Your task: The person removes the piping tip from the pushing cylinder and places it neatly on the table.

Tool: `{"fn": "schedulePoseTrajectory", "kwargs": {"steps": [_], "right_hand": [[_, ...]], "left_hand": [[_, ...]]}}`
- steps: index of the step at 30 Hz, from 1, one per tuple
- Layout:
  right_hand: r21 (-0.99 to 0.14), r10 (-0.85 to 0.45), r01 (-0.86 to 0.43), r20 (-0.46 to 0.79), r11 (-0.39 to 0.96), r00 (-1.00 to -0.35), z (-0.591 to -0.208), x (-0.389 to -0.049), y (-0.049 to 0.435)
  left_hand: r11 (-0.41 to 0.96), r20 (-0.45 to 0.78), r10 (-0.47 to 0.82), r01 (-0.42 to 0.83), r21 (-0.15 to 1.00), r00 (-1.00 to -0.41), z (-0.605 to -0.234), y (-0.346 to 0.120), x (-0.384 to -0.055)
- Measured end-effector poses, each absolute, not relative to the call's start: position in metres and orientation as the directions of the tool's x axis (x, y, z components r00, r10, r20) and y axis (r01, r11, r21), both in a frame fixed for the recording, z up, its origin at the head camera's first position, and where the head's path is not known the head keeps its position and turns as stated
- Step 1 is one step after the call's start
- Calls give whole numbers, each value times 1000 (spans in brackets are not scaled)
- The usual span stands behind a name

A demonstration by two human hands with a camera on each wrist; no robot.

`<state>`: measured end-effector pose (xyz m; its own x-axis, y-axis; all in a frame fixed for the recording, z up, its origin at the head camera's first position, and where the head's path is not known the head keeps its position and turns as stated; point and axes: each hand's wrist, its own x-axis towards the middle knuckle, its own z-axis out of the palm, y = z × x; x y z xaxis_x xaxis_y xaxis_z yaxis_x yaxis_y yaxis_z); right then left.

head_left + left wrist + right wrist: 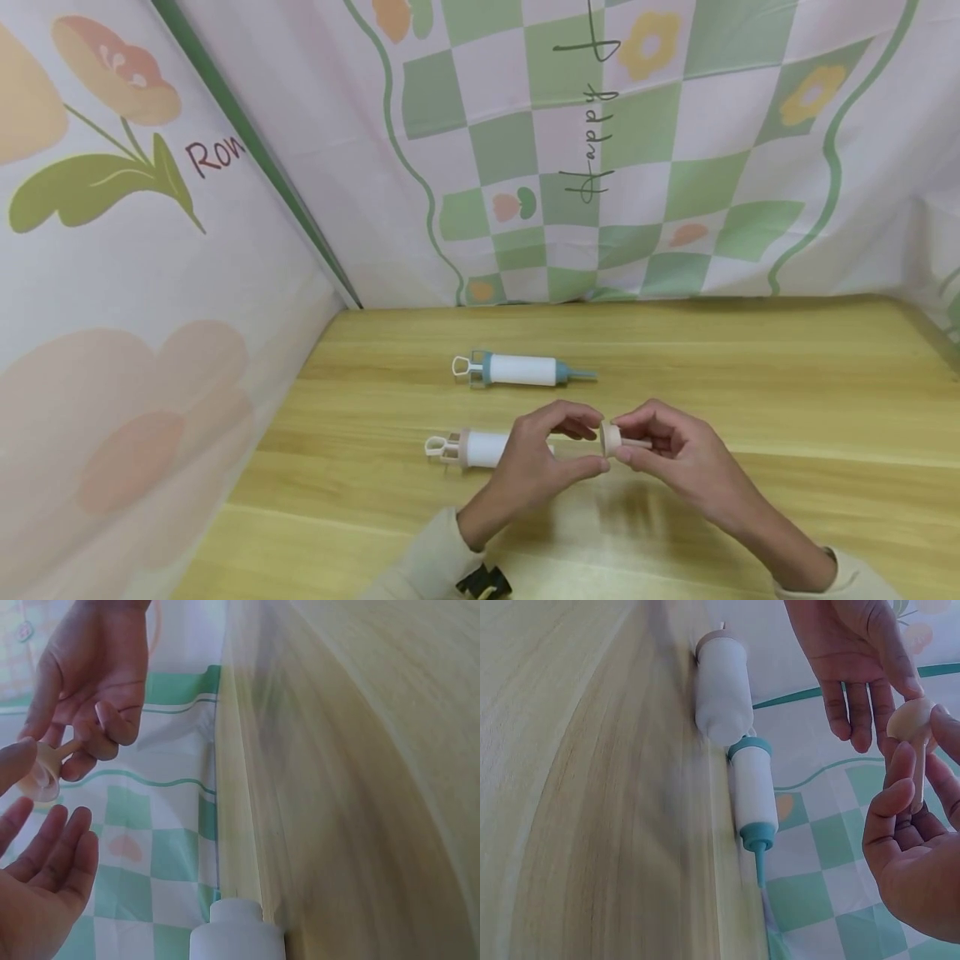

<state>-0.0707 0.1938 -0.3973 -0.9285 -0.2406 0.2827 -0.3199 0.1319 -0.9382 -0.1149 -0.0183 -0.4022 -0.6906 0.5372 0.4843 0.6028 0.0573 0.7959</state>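
Fingers of the right hand (pixel 686 454) pinch the beige funnel-shaped nozzle cap (pixel 611 438) by its thin stem in the head view, the wide round mouth turned toward the left hand (pixel 543 454). The left thumb and a fingertip sit at the rim on opposite sides — whether they grip it I cannot tell. Under the hands is a yellowish wood-grain table (pixel 787 358). On it lies a white barrel with beige collar and pale loop handle (pixel 484 451), partly hidden by the left hand; farther from the person lies a white barrel with teal fittings and a teal nozzle (pixel 522 370). A white cloth with green checks (pixel 570 192) hangs behind.

In the left wrist view, the left thumb touches the cap, the other fingers loosely extended, while the right hand grasps the stem. A white barrel's narrow neck shows at the bottom edge.

In the right wrist view, the cap is off the table between the two hands — right fingers curled round the stem, left thumb against the cup. Both barrels lie well apart from it.
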Motion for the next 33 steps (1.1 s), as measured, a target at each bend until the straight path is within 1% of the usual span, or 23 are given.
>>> {"fn": "schedulePoseTrajectory", "kwargs": {"steps": [5, 15, 23, 33], "right_hand": [[-940, -245, -318, 282, 124, -928, -398, -71, 194], [-940, -243, -320, 285, 118, -927, -400, -71, 193], [-955, -233, -279, 250, 101, -940, -404, -70, 198], [-956, -171, -265, 242, 124, -955, -410, -69, 203]], "left_hand": [[41, 482, 542, 594, 803, -689, -402, -17, -116], [66, 480, 535, 600, 797, -695, -401, -16, -115], [74, 449, 513, 558, 826, -732, -395, -19, -115], [74, 436, 504, 541, 838, -745, -397, -22, -117]]}}
